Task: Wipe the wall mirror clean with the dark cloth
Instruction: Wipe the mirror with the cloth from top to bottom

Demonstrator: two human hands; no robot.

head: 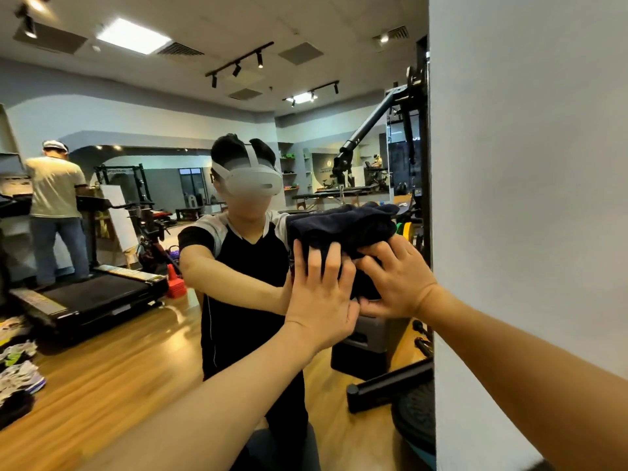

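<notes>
The wall mirror (136, 351) fills the left and middle of the head view and ends at a white wall on the right. A bunched dark cloth (343, 226) is held against the glass near the mirror's right edge. My left hand (323, 300) presses flat on the cloth's lower left with straight fingers. My right hand (397, 277) grips the cloth's lower right, its fingers curled into the fabric and the thumb underneath. The lower part of the cloth is hidden behind both hands.
A white wall (526, 198) juts out just right of the mirror. The glass reflects me in a headset, a treadmill (88, 297) with another person (54, 205) standing on it, gym racks, a wooden floor and a black machine base (390, 385).
</notes>
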